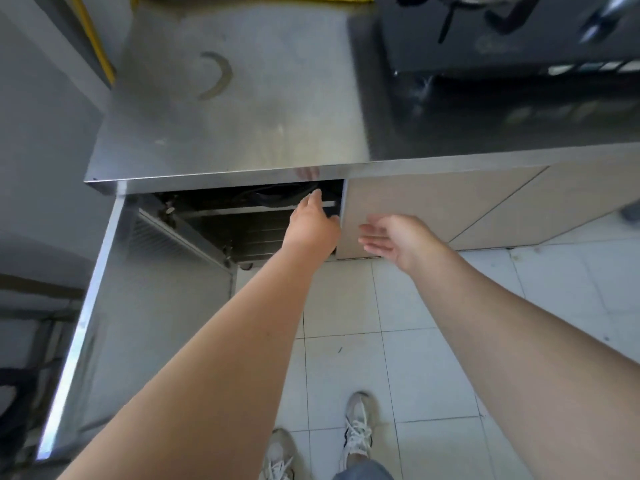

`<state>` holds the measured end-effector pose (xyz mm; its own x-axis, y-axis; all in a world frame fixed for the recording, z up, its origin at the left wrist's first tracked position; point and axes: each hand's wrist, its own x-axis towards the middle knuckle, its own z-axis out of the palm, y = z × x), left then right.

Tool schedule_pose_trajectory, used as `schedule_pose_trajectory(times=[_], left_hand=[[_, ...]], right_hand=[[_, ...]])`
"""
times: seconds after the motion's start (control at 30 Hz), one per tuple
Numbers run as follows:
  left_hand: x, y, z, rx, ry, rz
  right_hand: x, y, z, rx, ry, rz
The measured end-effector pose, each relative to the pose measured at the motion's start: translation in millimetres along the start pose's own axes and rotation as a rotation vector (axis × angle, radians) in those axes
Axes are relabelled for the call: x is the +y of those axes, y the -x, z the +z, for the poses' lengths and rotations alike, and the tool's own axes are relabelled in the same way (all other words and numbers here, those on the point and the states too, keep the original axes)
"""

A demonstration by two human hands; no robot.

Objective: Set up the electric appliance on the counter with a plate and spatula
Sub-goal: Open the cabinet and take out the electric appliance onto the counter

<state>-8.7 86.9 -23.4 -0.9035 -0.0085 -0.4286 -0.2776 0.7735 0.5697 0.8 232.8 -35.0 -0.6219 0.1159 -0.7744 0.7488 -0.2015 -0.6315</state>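
A steel counter runs across the top of the head view. Below it a cabinet stands with its metal door swung out to the left. My left hand reaches into the dark cabinet opening, fingers at a dark object on the upper shelf; whether it grips anything is hidden. My right hand hovers in front of the shut beige cabinet door, fingers apart and holding nothing. No plate or spatula is in sight.
A black gas stove sits on the counter at the back right. A yellow pipe runs along the wall at the left. White floor tiles and my two sneakers are below. A ring-shaped stain marks the counter.
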Motion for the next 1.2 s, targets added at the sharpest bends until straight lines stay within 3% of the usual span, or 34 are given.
schedule_pose_trajectory(times=[0.23, 0.33, 0.57, 0.67, 0.7, 0.73, 0.83, 0.9, 0.97, 1.2], left_hand=[[34.4, -58.8, 34.3, -0.026, 0.041, -0.088], [36.6, -68.5, 44.3, -0.08, 0.144, -0.119], [22.2, -79.5, 49.7, -0.03, 0.335, -0.13], [28.4, -70.8, 44.9, 0.045, 0.559, -0.217], [30.8, -66.1, 42.7, 0.048, 0.526, -0.212], [30.4, -61.2, 44.1, 0.053, 0.327, -0.185], [31.7, -56.1, 40.8, 0.039, 0.315, -0.23], [35.4, -51.2, 38.1, -0.035, 0.185, -0.256], [35.1, -42.4, 40.7, -0.107, 0.286, -0.295], [38.9, 1.6, 80.9, -0.246, 0.256, -0.266]], right_hand=[[-43.6, -41.8, -15.3, -0.048, -0.233, -0.125], [-51.4, -47.8, -14.4, -0.07, -0.342, -0.112], [-50.0, -48.5, -12.2, -0.139, -0.486, -0.096], [-43.1, -43.0, -11.6, -0.133, -0.492, -0.107], [-40.5, -40.6, -12.2, -0.115, -0.477, -0.097], [-37.5, -38.1, -13.4, -0.096, -0.47, -0.087], [-26.8, -24.8, -19.0, -0.059, -0.451, -0.069], [-16.5, -14.2, -27.0, -0.047, -0.438, -0.061], [-2.8, -4.2, -37.3, -0.054, -0.455, -0.054], [54.1, 19.8, -80.9, -0.012, -0.52, -0.029]])
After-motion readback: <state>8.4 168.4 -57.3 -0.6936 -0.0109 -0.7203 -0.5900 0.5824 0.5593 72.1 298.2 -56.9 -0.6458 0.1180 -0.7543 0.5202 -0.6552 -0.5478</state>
